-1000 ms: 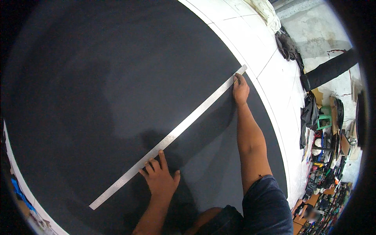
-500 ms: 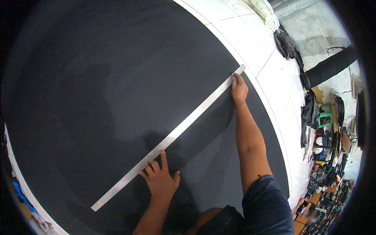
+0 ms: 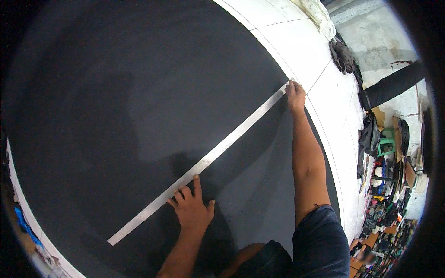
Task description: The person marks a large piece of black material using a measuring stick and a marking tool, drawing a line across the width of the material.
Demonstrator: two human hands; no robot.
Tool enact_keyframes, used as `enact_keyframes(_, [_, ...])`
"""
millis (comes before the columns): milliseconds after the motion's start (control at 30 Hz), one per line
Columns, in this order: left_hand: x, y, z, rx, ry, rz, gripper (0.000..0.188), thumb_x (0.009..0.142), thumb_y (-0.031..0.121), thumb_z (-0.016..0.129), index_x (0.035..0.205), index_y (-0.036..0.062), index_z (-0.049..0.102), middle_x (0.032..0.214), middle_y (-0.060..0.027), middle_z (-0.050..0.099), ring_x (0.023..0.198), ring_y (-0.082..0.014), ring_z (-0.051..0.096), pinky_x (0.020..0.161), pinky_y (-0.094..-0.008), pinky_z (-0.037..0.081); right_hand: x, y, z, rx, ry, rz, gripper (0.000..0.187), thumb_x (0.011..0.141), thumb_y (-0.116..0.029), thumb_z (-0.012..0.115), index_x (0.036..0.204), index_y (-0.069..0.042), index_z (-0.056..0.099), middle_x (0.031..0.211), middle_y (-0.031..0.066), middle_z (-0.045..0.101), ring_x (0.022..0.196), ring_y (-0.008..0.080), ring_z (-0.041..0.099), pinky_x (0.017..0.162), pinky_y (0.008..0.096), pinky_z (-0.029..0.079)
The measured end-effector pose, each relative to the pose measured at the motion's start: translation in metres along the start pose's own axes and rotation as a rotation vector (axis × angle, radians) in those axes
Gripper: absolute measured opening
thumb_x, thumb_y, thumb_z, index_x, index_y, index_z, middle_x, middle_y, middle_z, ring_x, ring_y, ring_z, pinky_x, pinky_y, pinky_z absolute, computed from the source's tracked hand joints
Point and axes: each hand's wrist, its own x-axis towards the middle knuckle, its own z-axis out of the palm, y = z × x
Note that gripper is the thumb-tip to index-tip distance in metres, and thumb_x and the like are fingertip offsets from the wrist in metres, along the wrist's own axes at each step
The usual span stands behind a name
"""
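A long, straight metal ruler (image 3: pixel 222 147) lies slantwise across a wide sheet of black fabric (image 3: pixel 199 92), from lower left up to the fabric's right edge. Lower down, my left hand (image 3: pixel 192 213) has its fingers spread, with the tips resting on the ruler's near edge and the thumb apart. My right hand (image 3: pixel 296 96) is at the ruler's far end, beside the fabric's edge. Its fingers are pinched together there, and anything small between them is too hidden to name.
White tabletop (image 3: pixel 324 99) with thin dark lines shows beyond the fabric. A cream cloth bundle (image 3: pixel 320 21), dark crumpled cloth (image 3: pixel 342 55) and a black roll (image 3: pixel 394 85) lie at the upper right. Past them are a green stool (image 3: pixel 386 144) and mixed clutter. Something blue (image 3: pixel 25 227) is at far left.
My right hand has slid outward to the right, to the ruler's far end at the fabric's edge. My left hand stays almost in place, and the ruler's slant has shifted slightly.
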Motion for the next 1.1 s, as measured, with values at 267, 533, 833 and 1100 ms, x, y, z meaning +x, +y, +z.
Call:
enact_keyframes(267, [0.002, 0.002, -0.003, 0.002, -0.028, -0.021, 0.104, 0.077, 0.053, 0.077, 0.159, 0.015, 0.026, 0.128, -0.0263, 0.045, 0.119, -0.046, 0.045, 0.103, -0.0705, 0.034, 0.01, 0.0, 0.001, -0.205, 0.024, 0.009, 0.036, 0.102, -0.029, 0.051, 0.116, 0.0, 0.066, 0.1, 0.0185, 0.073, 0.094, 0.0291, 0.071, 0.086, 0.0385, 0.053])
enact_keyframes(533, [0.001, 0.003, -0.006, 0.019, -0.023, -0.021, 0.104, 0.078, 0.052, 0.078, 0.159, 0.0143, 0.026, 0.126, -0.0241, 0.045, 0.117, -0.0444, 0.046, 0.103, -0.0703, 0.034, 0.008, -0.008, -0.001, -0.283, -0.003, -0.016, 0.033, 0.104, -0.023, 0.05, 0.118, 0.005, 0.061, 0.103, 0.0174, 0.071, 0.088, 0.0237, 0.072, 0.074, 0.0336, 0.056])
enact_keyframes(833, [0.001, 0.003, -0.002, 0.043, -0.007, -0.014, 0.104, 0.078, 0.052, 0.077, 0.159, 0.0128, 0.025, 0.125, -0.024, 0.046, 0.117, -0.0446, 0.046, 0.103, -0.0699, 0.035, 0.012, -0.003, 0.0, -0.269, 0.0, 0.007, 0.035, 0.102, -0.029, 0.05, 0.113, 0.002, 0.063, 0.096, 0.0183, 0.072, 0.088, 0.0302, 0.071, 0.082, 0.0402, 0.053])
enact_keyframes(1100, [0.001, 0.001, -0.004, 0.021, -0.022, -0.035, 0.105, 0.077, 0.05, 0.079, 0.159, 0.0127, 0.025, 0.125, -0.0226, 0.047, 0.117, -0.0445, 0.046, 0.103, -0.07, 0.036, 0.006, -0.011, 0.004, -0.423, -0.017, -0.087, 0.038, 0.1, -0.029, 0.05, 0.11, 0.004, 0.064, 0.096, 0.0185, 0.073, 0.088, 0.0304, 0.071, 0.082, 0.0392, 0.054])
